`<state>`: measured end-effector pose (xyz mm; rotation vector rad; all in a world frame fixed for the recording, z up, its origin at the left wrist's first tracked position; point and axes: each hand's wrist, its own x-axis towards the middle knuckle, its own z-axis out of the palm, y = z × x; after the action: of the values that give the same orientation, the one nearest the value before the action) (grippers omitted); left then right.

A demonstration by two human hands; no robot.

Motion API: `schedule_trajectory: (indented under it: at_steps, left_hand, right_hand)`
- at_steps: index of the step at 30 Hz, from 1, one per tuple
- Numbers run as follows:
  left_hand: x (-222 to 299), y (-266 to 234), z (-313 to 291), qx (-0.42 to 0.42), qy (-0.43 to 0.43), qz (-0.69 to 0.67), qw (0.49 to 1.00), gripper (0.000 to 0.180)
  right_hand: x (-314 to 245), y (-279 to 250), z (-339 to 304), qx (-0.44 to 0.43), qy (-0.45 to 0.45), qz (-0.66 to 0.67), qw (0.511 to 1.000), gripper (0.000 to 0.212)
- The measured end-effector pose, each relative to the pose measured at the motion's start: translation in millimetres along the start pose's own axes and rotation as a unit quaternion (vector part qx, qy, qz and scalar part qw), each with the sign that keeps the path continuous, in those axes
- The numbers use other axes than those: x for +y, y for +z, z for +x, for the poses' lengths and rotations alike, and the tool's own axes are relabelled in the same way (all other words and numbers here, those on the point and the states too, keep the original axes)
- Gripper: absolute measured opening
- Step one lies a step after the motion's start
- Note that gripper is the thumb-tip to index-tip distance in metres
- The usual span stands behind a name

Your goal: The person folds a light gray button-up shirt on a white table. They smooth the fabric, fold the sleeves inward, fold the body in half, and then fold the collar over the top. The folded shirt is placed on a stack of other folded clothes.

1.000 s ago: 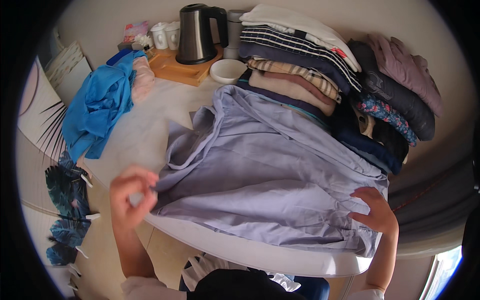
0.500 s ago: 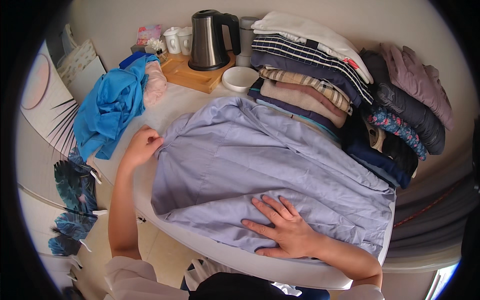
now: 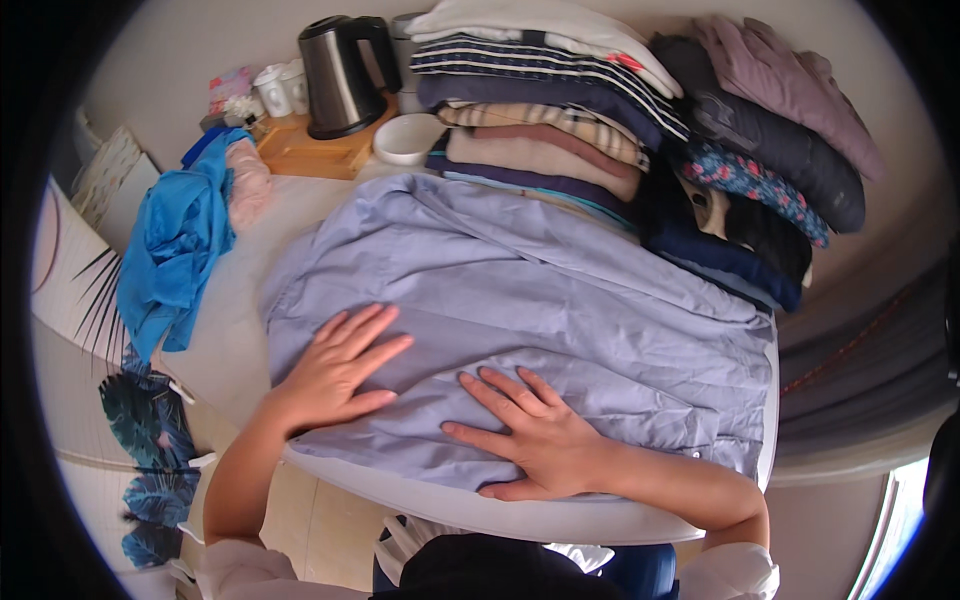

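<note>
A light grey-blue shirt [image 3: 480, 280] lies spread over the white table, with creases and a fold running along its far side. My left hand [image 3: 345, 365] rests on the shirt's left part, fingers spread. Nearer the front edge, my right hand [image 3: 530, 435] lies flat on the same cloth with its fingers apart. Neither hand grips anything. A button shows near the shirt's lower right corner.
Folded clothes [image 3: 545, 120] stand in a tall stack behind the shirt, with another pile [image 3: 780, 150] to its right. A kettle [image 3: 342, 80] stands on a wooden tray [image 3: 300, 150] beside a white bowl [image 3: 408, 138]. Crumpled blue cloth [image 3: 180, 240] lies at the left.
My left hand has let go of the shirt's left edge and moved right and nearer, now flat on the cloth. My right hand stays on the shirt. The view has shifted somewhat.
</note>
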<state>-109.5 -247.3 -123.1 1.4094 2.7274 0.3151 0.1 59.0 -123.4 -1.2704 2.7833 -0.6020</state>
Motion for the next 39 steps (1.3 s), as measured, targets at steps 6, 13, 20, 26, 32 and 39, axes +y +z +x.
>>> schedule_trajectory:
  at_steps: [6, 13, 20, 26, 32, 39]
  left_hand:
    - [-17.1, -9.5, -14.1, 0.009, -0.074, -0.027, 0.997, 0.061]
    - [62.6, -57.8, -23.4, -0.029, 0.009, -0.223, 0.974, 0.070]
    - [76.0, -45.5, -15.9, -0.012, -0.104, -0.116, 0.988, 0.076]
    - [52.4, -40.0, -23.2, 0.025, -0.120, -0.097, 0.988, 0.063]
    - [-13.2, -56.9, -58.3, 0.048, -0.185, -0.126, 0.973, 0.054]
    - [-47.0, -35.7, -88.3, -0.098, -0.198, -0.139, 0.965, 0.054]
  right_hand:
    - [-1.9, -14.2, -25.0, 0.005, 0.033, 0.048, 0.998, 0.081]
    - [37.3, -67.3, -114.7, 0.127, 0.289, 0.028, 0.949, 0.069]
    - [40.2, -82.6, -167.4, 0.025, 0.406, 0.003, 0.914, 0.050]
    - [40.5, -104.6, -238.8, -0.024, 0.478, 0.083, 0.874, 0.041]
    - [31.4, -94.7, -272.4, 0.174, 0.454, 0.223, 0.845, 0.021]
    - [5.5, -76.5, -319.8, 0.196, 0.490, 0.199, 0.826, 0.032]
